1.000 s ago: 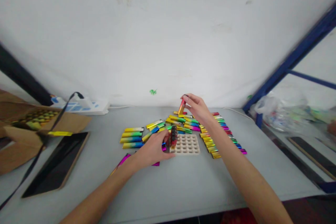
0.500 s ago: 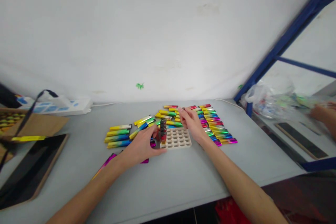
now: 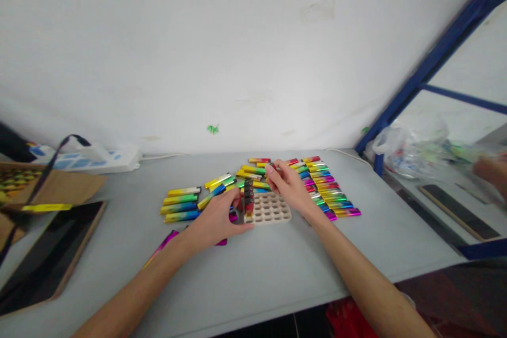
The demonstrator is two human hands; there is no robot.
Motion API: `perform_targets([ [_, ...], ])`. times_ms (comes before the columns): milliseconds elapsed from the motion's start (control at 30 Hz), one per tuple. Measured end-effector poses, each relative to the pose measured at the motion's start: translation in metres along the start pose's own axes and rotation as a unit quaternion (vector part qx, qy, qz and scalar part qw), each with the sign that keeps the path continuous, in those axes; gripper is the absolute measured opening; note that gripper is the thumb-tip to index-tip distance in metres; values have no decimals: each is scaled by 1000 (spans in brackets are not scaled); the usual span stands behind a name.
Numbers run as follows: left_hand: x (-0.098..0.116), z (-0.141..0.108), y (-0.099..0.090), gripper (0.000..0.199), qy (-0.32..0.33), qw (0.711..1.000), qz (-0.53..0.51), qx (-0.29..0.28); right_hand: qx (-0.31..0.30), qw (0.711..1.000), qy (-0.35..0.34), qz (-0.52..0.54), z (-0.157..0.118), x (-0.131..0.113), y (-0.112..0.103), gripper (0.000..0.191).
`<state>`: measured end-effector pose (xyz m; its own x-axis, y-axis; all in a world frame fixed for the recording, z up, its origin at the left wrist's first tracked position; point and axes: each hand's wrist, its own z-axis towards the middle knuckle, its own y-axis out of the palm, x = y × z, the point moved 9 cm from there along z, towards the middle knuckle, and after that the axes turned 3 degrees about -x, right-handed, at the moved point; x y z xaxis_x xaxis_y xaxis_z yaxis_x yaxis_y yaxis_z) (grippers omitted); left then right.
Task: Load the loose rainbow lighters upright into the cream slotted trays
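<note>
My left hand (image 3: pixel 217 217) grips the left end of a pale tray (image 3: pixel 271 210) full of round holes, thumb at its front edge and fingers behind. Along that end, a row of lighters (image 3: pixel 249 198) stands upright in the holes, black tops up and red lower down. Above the tray's back right corner, my right hand (image 3: pixel 290 186) is closed in a pinch on a lighter (image 3: pixel 273 167), mostly hidden by the fingers. Shiny multicoloured lighters (image 3: pixel 181 207) lie flat left of the tray, and many more lighters (image 3: pixel 330 190) lie behind and right of it.
A dark flat panel (image 3: pixel 51 253) and an open cardboard box (image 3: pixel 79 187) are at the left, near a white power strip (image 3: pixel 122 158). A blue metal frame (image 3: pixel 404 95) stands at the right. Beyond it are plastic bags (image 3: pixel 412 150) and another person's blurred hand (image 3: pixel 491 171).
My right hand has shifted slightly left and its fingers have turned toward the tray. My left hand keeps its place on the tray. The whole view has moved slightly.
</note>
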<state>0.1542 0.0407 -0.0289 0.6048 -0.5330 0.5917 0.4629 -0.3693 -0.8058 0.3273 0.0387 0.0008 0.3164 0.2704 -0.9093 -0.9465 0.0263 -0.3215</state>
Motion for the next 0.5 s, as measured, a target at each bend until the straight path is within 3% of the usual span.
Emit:
perform_targets([
  [167, 1, -1, 0, 47, -14, 1000, 6, -9, -14, 974, -139, -177, -11, -50, -9, 35],
  [233, 1, -1, -1, 47, -13, 1000, 9, -8, -26, 961, -161, -221, -17, -62, -8, 37],
  [367, -1, -2, 1, 48, -12, 1000, 8, -13, -142, 970, -79, -182, -23, -53, 6, 43],
  [500, -3, -2, 3, 47, -10, 1000, 16, -15, -227, 968, 4, -101, -29, -35, 18, 35],
])
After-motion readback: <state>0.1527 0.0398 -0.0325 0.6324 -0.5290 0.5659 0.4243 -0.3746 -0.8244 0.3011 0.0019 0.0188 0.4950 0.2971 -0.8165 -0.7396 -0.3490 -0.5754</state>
